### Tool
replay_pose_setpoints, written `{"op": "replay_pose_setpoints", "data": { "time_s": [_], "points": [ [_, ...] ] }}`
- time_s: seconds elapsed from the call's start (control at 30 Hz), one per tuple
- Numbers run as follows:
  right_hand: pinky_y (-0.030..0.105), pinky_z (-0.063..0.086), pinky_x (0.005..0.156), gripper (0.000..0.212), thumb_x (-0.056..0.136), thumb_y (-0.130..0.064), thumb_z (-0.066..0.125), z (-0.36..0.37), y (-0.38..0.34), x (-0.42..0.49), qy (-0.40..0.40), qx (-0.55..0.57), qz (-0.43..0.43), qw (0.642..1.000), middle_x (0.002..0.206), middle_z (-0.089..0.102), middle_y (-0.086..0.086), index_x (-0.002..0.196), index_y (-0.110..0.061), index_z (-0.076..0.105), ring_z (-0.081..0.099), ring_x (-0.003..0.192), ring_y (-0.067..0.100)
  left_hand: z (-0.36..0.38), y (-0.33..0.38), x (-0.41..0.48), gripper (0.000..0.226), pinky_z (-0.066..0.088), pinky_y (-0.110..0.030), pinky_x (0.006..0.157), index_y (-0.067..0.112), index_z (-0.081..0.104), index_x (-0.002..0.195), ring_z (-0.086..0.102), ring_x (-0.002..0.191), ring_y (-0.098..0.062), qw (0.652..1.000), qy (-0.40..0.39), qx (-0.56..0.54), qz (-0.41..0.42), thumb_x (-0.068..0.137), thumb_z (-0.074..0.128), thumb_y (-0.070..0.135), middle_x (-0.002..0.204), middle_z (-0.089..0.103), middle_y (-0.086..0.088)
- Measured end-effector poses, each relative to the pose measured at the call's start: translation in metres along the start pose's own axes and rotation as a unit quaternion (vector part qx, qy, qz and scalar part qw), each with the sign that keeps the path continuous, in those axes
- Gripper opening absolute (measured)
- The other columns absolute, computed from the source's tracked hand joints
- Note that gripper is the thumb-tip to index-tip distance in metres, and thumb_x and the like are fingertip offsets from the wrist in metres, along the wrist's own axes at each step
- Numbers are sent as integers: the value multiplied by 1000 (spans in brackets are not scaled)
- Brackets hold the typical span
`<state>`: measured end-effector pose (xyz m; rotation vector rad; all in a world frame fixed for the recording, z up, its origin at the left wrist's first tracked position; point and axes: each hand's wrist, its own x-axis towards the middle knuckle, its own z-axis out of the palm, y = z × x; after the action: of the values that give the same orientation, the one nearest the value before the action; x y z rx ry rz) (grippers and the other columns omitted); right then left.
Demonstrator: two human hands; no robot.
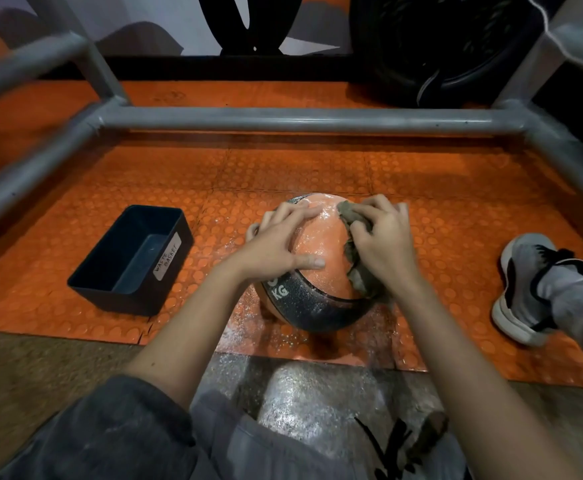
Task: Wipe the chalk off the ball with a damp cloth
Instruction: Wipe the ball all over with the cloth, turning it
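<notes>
Head view looks down on an orange-and-black ball sitting on the orange studded floor mat, with white chalk flecks across its top. The left hand lies spread on the ball's upper left, fingers released and flat. The right hand clutches a brown cloth against the ball's right side. A black bin, its label apparently reading WASTE BASKET, stands to the left.

A white label on the long side of the dark bin reads "WASTE BASKET" in handwriting, and the ball shows white letters "KG" on its dark band, the number beside them partly hidden.
</notes>
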<state>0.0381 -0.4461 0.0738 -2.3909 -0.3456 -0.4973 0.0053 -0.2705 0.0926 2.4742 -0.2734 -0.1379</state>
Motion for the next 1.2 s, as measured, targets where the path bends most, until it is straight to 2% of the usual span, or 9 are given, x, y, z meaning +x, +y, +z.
{"op": "replay_pose_setpoints", "data": {
  "time_s": [0.13,0.23,0.33,0.57,0.67,0.83,0.9,1.07,1.2],
  "points": [
    [37,42,81,32,86,-13,46,3,2,-15,50,-6,-3,999,103,63,2,107,-7,70,41,93,24,5,2,1,71,3,-43,113,45,30,140,16,116,3,1000,21,1,-3,80,66,49,133,28,20],
    [31,36,77,31,80,-14,47,30,-14,-73,151,2,-35,988,95,68,8,94,-5,73,40,86,23,4,4,3,66,2,-45,114,44,30,142,20,124,-2,999,31,4,-6,84,63,46,140,28,17],
    [29,35,77,29,79,-11,49,41,-25,-86,185,23,-45,981,94,70,7,91,-4,74,40,86,20,0,3,1,66,3,-43,113,42,28,143,19,130,-5,1000,24,6,-6,86,62,44,145,25,15],
    [41,40,88,27,88,-12,49,5,-18,9,10,1,18,1000,102,64,2,102,-10,72,41,96,24,1,-3,-7,71,3,-41,111,43,25,144,18,132,-4,1000,19,1,-3,84,64,45,146,23,17],
    [38,42,81,27,86,-10,49,7,-8,2,37,-2,-12,999,99,65,4,99,-7,72,41,91,22,4,0,-4,68,-3,-44,114,44,24,144,16,134,-4,999,31,14,-14,86,60,46,146,23,18],
    [29,36,70,24,80,-8,50,23,1,-61,183,13,-97,978,82,67,6,84,-1,72,42,77,22,6,3,2,66,-3,-46,115,43,24,145,15,136,-6,999,30,19,-11,89,58,44,148,21,18],
    [29,37,69,24,80,-10,50,19,3,-49,168,8,-106,980,83,67,4,83,-4,72,44,76,23,4,2,0,67,-2,-47,115,42,24,145,15,136,-6,1000,24,10,-7,89,60,42,149,21,18],
    [25,31,75,27,87,-12,49,3,3,13,3,-1,-17,1000,101,66,2,102,-8,72,35,90,16,4,-3,-6,69,-5,-45,114,42,26,144,12,137,-5,1000,30,9,-2,86,62,44,149,21,17],
    [23,26,75,29,82,-15,46,10,1,-15,74,18,-30,997,92,66,3,90,-8,74,46,86,26,1,-4,-4,68,-6,-47,115,43,26,144,14,138,-6,1000,29,1,-7,86,62,43,149,21,19]
  ]
}}
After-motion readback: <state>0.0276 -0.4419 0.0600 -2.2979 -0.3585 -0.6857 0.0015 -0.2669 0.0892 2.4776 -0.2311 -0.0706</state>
